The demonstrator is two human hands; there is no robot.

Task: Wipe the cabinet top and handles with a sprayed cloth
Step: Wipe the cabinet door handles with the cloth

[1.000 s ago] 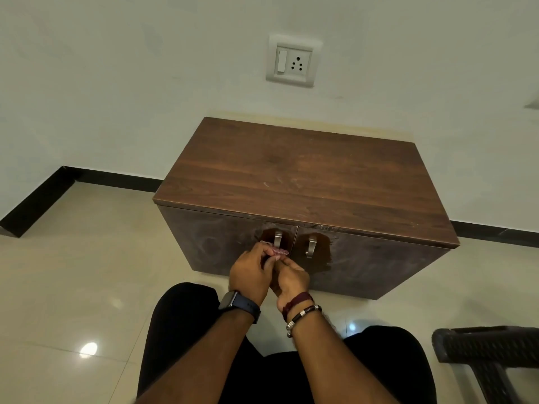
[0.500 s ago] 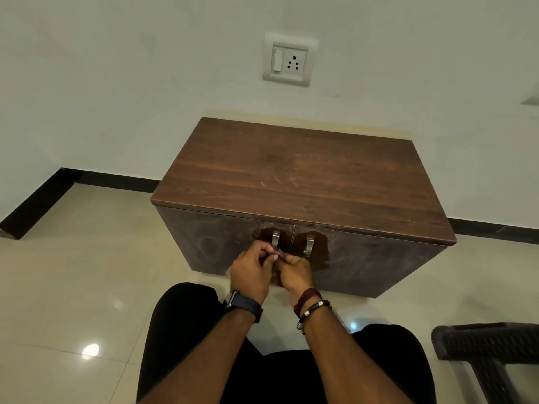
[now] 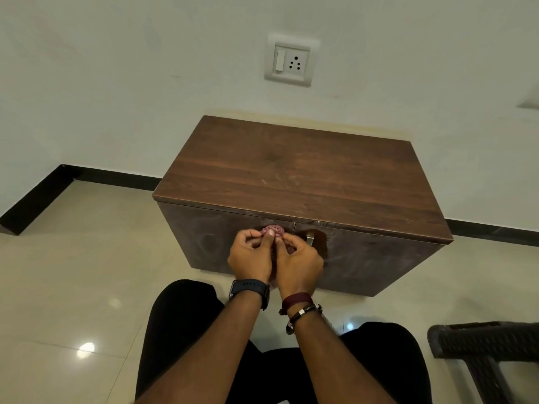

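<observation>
In the head view, 1 cabinet [image 3: 297, 182], 2 doors, 1 visible handle [image 3: 310, 238], 1 cloth [image 3: 273, 229] and 2 hands are being shown. The cabinet is being seen as a low, dark brown wooden box standing on the tiled floor [image 3: 87, 258] against the wall [image 3: 145, 68], its top showing faint streaks and a darker patch lying around the visible handle. The cloth, pinkish and bunched into a small wad, is being held at the top of the left door, just left of the door seam, where the other handle is being hidden. It is being pinched by the fingertips of the left hand [image 3: 251, 255] and the right hand [image 3: 299, 259], both curled close together. Compared with 0.5 s ago, the hands are being held higher, the left handle is now being covered, and the cloth is being exposed above the fingers.
</observation>
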